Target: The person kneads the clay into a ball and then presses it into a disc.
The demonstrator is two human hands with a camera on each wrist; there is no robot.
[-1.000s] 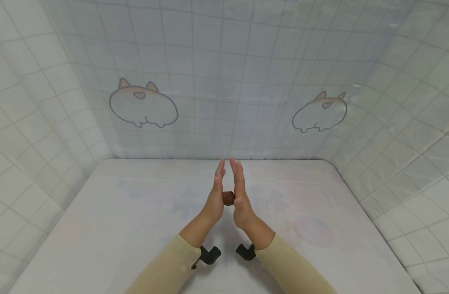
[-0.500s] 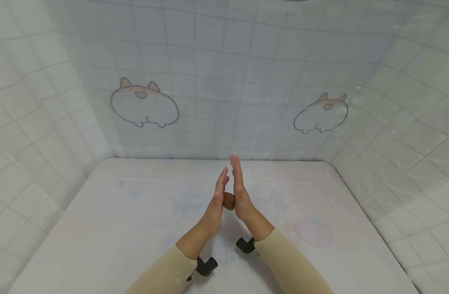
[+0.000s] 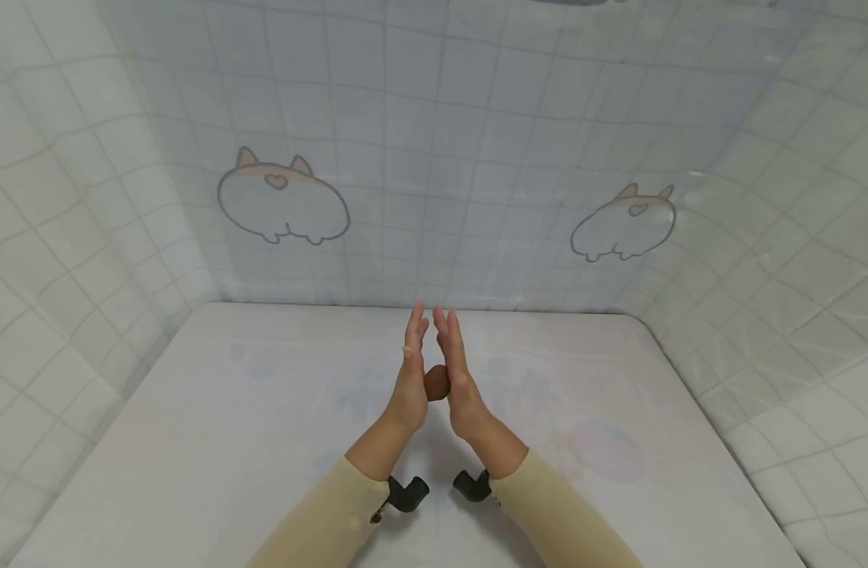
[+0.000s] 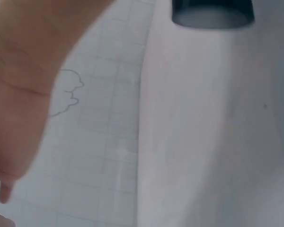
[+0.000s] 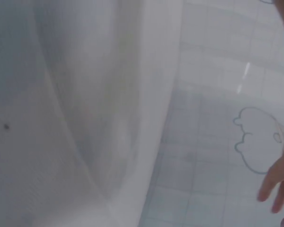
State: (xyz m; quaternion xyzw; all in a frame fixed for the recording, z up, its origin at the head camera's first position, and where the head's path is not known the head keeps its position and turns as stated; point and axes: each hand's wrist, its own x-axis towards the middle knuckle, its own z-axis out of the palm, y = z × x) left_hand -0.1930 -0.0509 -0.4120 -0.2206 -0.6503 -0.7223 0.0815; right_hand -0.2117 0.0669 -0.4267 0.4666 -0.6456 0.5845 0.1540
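Note:
A small brown rounded lump (image 3: pixel 437 383), which looks like modelling clay, sits between two facing palms above the table. My left hand (image 3: pixel 409 386) presses its left side with straight fingers pointing up and away. On the lump's other side, my right hand (image 3: pixel 464 394) lies flat against it, fingers also straight. The fingertips lean towards each other, with a narrow gap between them. In the left wrist view, the left hand (image 4: pixel 19 118) fills the left edge. Only some fingers (image 5: pixel 270 182) show at the lower right of the right wrist view.
Below the hands is a white table (image 3: pixel 263 442) with faint pastel prints. A white gridded sheet (image 3: pixel 462 158) with cartoon animal drawings hangs behind, and similar sheets stand on both sides. Black wrist-worn pieces (image 3: pixel 409 495) stick out beneath the beige sleeves (image 3: pixel 334 513).
My hands slide against each other: half a second ago the right was farther forward, now the left has come forward and the right back, nearly level. The lump has turned between the palms.

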